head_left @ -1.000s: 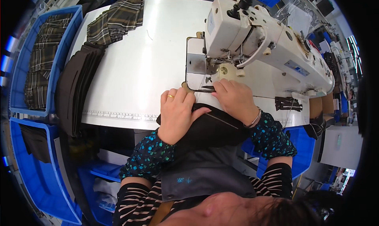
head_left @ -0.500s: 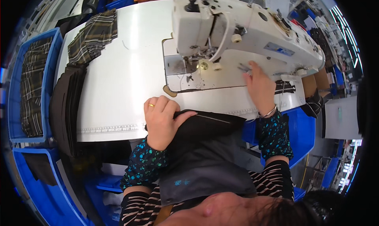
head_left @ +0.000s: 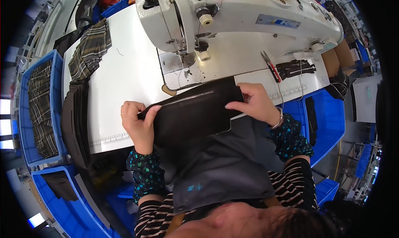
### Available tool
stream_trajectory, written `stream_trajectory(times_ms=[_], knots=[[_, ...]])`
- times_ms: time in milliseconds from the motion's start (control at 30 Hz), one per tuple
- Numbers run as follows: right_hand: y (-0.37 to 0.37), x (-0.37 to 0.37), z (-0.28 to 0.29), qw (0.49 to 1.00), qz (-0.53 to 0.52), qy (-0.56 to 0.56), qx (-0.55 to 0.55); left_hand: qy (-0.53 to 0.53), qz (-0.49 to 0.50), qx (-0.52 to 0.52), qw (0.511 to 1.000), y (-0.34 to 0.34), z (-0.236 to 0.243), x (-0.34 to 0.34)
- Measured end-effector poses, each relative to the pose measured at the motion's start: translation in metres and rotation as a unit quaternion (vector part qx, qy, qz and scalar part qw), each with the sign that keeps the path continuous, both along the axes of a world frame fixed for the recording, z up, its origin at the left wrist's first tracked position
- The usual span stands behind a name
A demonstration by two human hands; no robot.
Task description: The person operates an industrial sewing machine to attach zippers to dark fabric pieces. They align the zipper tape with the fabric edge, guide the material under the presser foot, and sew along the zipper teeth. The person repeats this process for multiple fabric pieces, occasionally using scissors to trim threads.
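A black fabric piece (head_left: 189, 119) with a silver zipper (head_left: 193, 97) across its upper part is stretched between my hands, over the table's front edge. My left hand (head_left: 139, 123) pinches its left end, thumb on top. At the right end my right hand (head_left: 252, 101) grips it, thumb in front and fingers behind. Just beyond the fabric stands a white sewing machine (head_left: 237, 13), its needle area (head_left: 185, 57) at the far left of its arm. Red-handled thread snips (head_left: 272, 67) lie on the table right of the machine bed, beside several dark zipper strips (head_left: 296, 68).
Plaid fabric (head_left: 90, 49) and a stack of black pieces (head_left: 75, 121) lie along the table's left side. Blue bins stand at left (head_left: 59, 113), lower left (head_left: 89, 213) and right (head_left: 328, 130). A ruler strip (head_left: 109, 139) runs along the table's front edge.
My right hand has left the snips on the table and now holds the fabric's right end. The fabric has been raised and spread, showing its zipper. My left hand has shifted left.
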State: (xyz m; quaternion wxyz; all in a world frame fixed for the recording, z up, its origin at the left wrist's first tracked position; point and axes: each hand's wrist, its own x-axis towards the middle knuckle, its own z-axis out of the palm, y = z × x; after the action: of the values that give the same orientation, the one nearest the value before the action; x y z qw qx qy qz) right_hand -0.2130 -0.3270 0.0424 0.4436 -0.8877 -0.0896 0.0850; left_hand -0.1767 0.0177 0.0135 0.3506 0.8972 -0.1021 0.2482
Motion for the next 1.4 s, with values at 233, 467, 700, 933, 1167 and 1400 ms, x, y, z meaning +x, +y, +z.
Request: stream_trajectory(times_ms=[233,467,700,933,1167,1400], knots=[[0.042,-0.001,-0.02,0.871,0.105,-0.464,-0.12,0.0,-0.092,0.213,0.973,-0.04,0.033,-0.012],[0.032,-0.005,0.004,0.959,0.177,-0.21,0.064,-0.087,-0.231,0.072,0.966,-0.049,0.021,-0.017],[0.036,0.004,-0.004,0.971,0.132,-0.175,0.093,-0.201,-0.236,0.114,0.944,-0.036,0.002,-0.029],[0.055,0.007,0.003,0.96,0.165,-0.224,0.037,-0.192,-0.232,0.116,0.946,-0.037,0.002,-0.029],[0.058,0.009,0.0,0.977,0.134,-0.121,0.116,-0.125,-0.222,0.055,0.966,-0.045,0.001,-0.024],[0.054,0.007,-0.001,0.981,0.138,-0.049,0.128,-0.102,-0.225,0.047,0.968,-0.044,0.001,-0.023]])
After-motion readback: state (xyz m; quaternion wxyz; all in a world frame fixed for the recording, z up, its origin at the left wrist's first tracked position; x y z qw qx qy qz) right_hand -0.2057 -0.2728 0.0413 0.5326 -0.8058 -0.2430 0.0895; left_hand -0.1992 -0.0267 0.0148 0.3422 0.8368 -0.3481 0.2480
